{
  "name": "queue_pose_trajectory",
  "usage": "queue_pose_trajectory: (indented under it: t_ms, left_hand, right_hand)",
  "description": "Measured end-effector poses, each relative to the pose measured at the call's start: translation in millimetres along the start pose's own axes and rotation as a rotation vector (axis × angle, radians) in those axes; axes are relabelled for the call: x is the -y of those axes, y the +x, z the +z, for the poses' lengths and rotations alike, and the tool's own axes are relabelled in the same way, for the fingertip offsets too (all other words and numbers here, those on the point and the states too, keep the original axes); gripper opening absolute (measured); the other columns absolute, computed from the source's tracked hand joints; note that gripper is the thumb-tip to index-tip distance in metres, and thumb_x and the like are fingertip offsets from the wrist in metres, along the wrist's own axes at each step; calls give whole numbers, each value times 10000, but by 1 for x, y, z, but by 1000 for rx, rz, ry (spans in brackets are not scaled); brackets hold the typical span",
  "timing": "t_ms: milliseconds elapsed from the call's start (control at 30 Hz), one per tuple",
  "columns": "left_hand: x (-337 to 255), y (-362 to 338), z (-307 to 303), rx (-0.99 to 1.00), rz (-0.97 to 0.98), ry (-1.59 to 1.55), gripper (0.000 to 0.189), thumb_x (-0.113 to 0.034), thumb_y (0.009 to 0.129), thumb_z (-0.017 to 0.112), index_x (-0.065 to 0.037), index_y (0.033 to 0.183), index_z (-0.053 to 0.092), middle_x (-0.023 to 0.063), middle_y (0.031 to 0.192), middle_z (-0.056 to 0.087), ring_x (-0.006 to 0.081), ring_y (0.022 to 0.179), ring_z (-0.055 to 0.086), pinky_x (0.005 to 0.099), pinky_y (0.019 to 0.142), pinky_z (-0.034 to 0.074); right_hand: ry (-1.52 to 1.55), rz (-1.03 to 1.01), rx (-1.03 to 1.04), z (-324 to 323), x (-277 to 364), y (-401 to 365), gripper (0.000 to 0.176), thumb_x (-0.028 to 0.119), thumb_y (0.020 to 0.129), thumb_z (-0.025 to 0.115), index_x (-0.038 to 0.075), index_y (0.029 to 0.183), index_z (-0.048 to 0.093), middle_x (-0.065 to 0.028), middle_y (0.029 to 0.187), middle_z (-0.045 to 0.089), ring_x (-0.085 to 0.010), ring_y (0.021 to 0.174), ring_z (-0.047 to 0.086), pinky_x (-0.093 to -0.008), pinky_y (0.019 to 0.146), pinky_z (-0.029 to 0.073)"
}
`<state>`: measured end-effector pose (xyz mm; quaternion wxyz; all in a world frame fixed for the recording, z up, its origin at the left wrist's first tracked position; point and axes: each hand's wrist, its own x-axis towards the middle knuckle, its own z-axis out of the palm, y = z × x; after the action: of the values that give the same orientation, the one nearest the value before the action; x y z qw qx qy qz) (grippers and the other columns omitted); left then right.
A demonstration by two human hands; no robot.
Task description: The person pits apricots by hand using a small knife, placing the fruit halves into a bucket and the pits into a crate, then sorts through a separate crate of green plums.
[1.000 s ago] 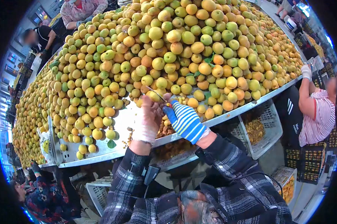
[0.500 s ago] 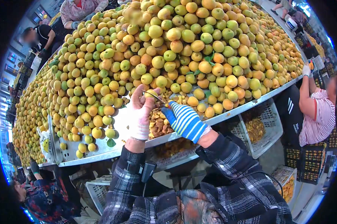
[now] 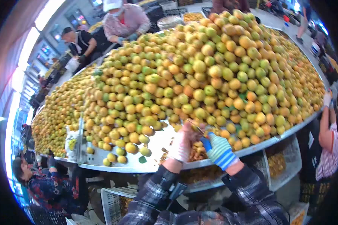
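My left hand (image 3: 182,144), in a white and pinkish glove with bare fingertips, is closed at the front of the fruit heap. The apricot seen in it a moment before is hidden now by fingers and blur. Against those fingers lies the thin blade of a small knife (image 3: 196,126). My right hand (image 3: 220,150), in a blue-and-white striped glove, is wrapped round the knife's handle, which is largely covered. Below both hands is a pile of cut fruit pieces (image 3: 197,153) on the metal table (image 3: 120,167). Whole yellow-green apricots (image 3: 199,67) are heaped behind them.
Plastic crates (image 3: 288,170) with fruit pieces stand below the table's edge. A white plastic bag (image 3: 71,144) hangs by a metal divider (image 3: 80,138) at left. Co-workers stand around the table: one in pink (image 3: 126,22), one in stripes (image 3: 330,150), one in a floral top (image 3: 51,191).
The view has tilted up and swung left, so everything sits lower and further right. My left fingers have closed in toward the blade, covering the apricot. The knife stays in my right hand.
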<state>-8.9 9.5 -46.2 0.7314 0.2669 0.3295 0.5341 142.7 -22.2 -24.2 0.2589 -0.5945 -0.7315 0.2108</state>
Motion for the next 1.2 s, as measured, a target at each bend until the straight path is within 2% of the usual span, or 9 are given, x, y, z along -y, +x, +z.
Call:
queue_pose_trajectory:
  t_ms: [33,167,367,433,533,767,867,1033,1200]
  left_hand:
    - [-7,-1,2,1,-133,-70,505,-487,927,497,-40,1162,521,131,1108,637,226,929,640,337,782,510]
    - [-12,-10,8,4,-34,-3,703,-520,853,596,37,1255,444,184,1130,605,270,978,622,386,873,507]
    - [-23,-10,3,-48,103,331,552,-389,924,563,61,1222,448,151,1088,619,204,948,630,309,851,504]
    - [-40,-20,20,-149,180,481,334,-212,927,557,56,1127,552,58,916,682,91,859,621,228,749,495]
    - [-31,-11,6,-151,285,522,323,-153,901,587,53,1145,539,27,835,650,102,857,624,229,735,498]
    - [-32,-14,7,-174,269,298,465,-122,879,625,47,1262,423,39,835,612,116,840,614,230,745,495]
    - [-40,-22,13,-204,240,354,532,-101,872,630,46,1307,360,53,854,622,121,832,606,234,755,489]
    - [-42,-24,10,-188,500,759,567,-73,860,634,41,1328,335,59,853,650,127,793,599,249,750,484]
    - [-32,-16,-1,-127,385,571,586,-103,869,637,54,1331,314,55,870,653,128,801,600,250,756,484]
  right_hand:
    - [-5,-43,-39,0,1,0,251,283,891,560,34,864,576,-215,642,599,-410,609,598,-505,516,447]
    - [-69,-70,5,3,1,1,318,324,906,517,17,957,579,-206,632,613,-387,583,613,-498,536,477]
    - [-35,-61,-3,5,7,1,330,332,901,524,7,852,561,-235,607,585,-412,575,596,-507,520,462]
    - [7,-59,0,7,9,3,313,311,899,532,8,829,567,-237,612,584,-418,585,595,-505,526,464]
    - [73,-42,2,13,6,3,311,286,901,536,-13,837,590,-255,652,589,-422,627,601,-491,537,465]
    - [85,-58,31,7,19,4,317,219,910,539,-94,922,590,-286,735,594,-437,709,594,-472,584,453]
    - [48,-49,53,5,20,4,310,213,909,542,-92,923,593,-284,736,596,-435,707,596,-469,582,456]
    - [97,-38,55,5,16,5,277,194,907,544,-77,914,599,-273,725,601,-432,702,601,-457,571,460]
    - [79,-104,-9,8,10,5,334,294,895,552,-30,814,574,-244,614,582,-414,593,600,-481,524,465]
